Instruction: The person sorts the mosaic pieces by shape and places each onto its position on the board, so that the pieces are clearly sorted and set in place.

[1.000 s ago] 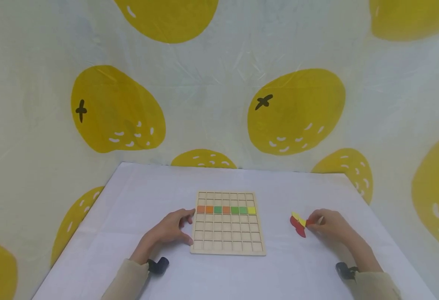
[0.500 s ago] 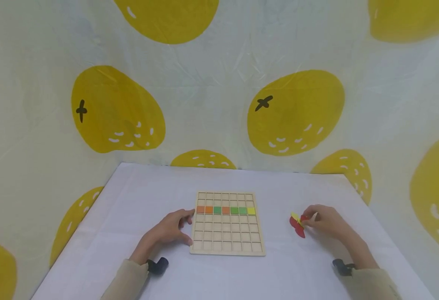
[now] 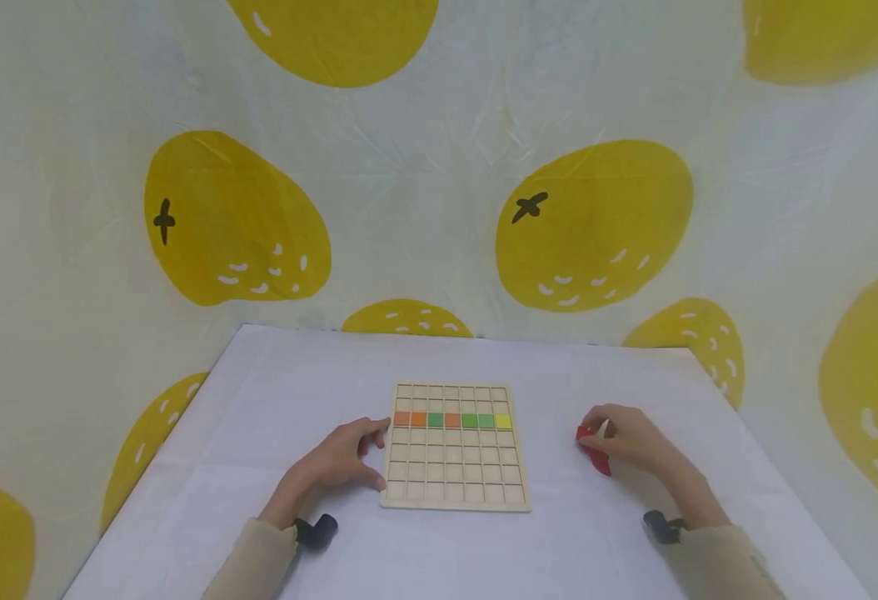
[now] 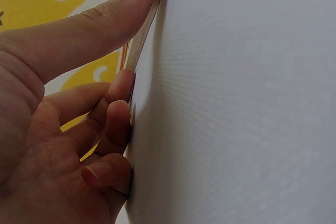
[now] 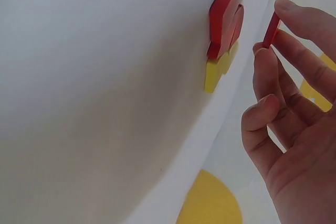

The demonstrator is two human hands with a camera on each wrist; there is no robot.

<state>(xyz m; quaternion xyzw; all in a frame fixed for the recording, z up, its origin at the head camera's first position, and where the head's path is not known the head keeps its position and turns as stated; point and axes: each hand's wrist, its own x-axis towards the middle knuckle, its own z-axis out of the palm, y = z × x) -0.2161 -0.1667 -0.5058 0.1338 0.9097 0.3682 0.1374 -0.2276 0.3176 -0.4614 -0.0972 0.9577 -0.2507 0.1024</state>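
In the head view, a pale wooden grid board (image 3: 456, 471) lies flat on the table. One row holds several coloured square tiles (image 3: 435, 420), in orange, green and yellow. My left hand (image 3: 343, 454) rests at the board's left side, thumb and index fingertip touching that edge well apart. My right hand (image 3: 628, 435) pinches a thin flat red piece (image 5: 272, 29) between thumb and fingers. Beside it on the table lie a curved red piece (image 5: 224, 22) and a yellow piece (image 5: 212, 74), seen in the right wrist view. The hand hides the yellow one from the head view.
White covering (image 3: 334, 367) spreads over the table, whose far edge meets a curtain (image 3: 416, 208) printed with large yellow fruit. A black wrist camera (image 3: 317, 531) sits on the left wrist, another camera (image 3: 662, 527) on the right.
My right hand has moved left, carrying the pinched red piece over the pieces on the table and covering the yellow one. The left hand and the board have stayed put.
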